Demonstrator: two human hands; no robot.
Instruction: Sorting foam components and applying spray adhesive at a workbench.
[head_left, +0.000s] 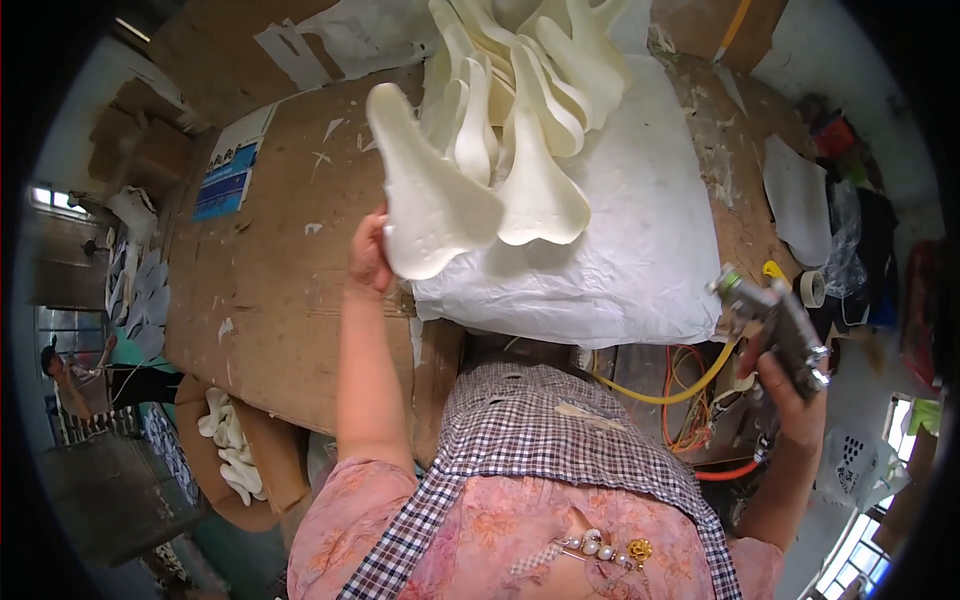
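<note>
Saddle-shaped cream pad [430,205], edge-held in left hand [370,258], broad face best unobstructed; spray gun [792,332], gripped in right hand [788,398], best clear of yellow hose [690,397].

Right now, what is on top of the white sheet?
A pile of cream saddle-shaped pieces lies on the white sheet. The left hand holds another piece in front, hiding part of the pile; what lies beneath the pile cannot be seen.
</note>
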